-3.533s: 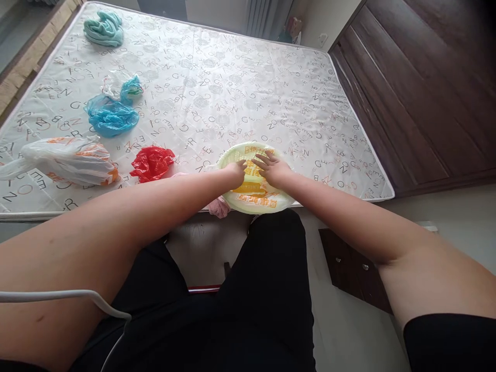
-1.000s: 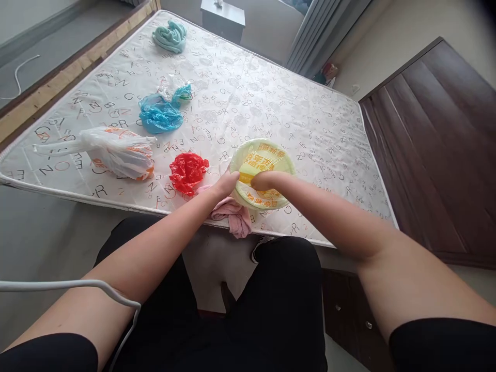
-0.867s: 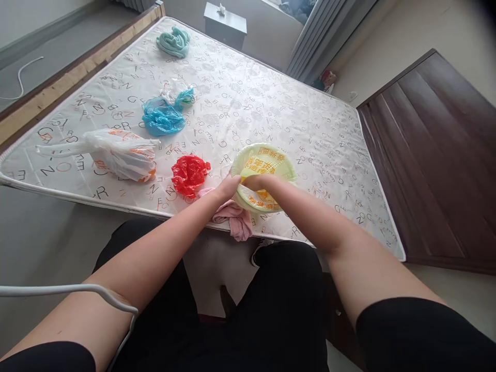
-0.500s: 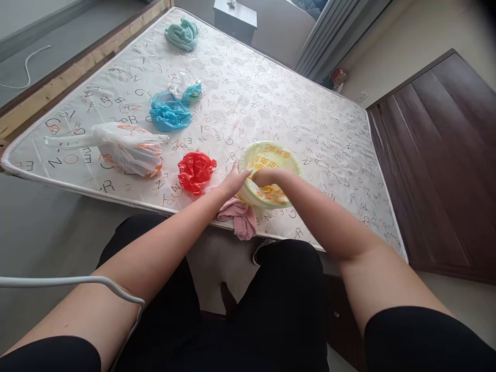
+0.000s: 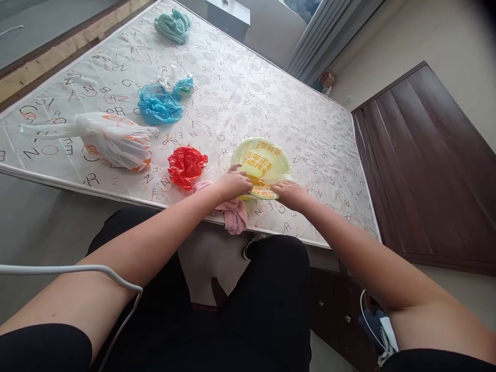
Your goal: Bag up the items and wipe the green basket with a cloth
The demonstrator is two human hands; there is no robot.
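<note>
Currently, both hands rest on a pale yellow plastic bag [image 5: 262,164] with orange print, which lies flattened on the mattress [image 5: 271,108] close to its near edge. The left hand [image 5: 232,183] is curled over the bag's near-left edge, fingers closed on the plastic. The right hand [image 5: 291,194] pinches the bag's near-right edge, fingers drawn together on the film. The bag extends away from both hands, its bulk lying just beyond the fingertips and between the two wrists. A pink cloth [image 5: 232,212] lies directly under the left hand and hangs over the mattress edge. Just to the left of the left hand sits a crumpled red bag [image 5: 186,166]. Farther left lies a white bag with orange print [image 5: 112,140]. Beyond these, well apart from the hands, are a blue bag [image 5: 158,107] and a green cloth [image 5: 172,25].
</note>
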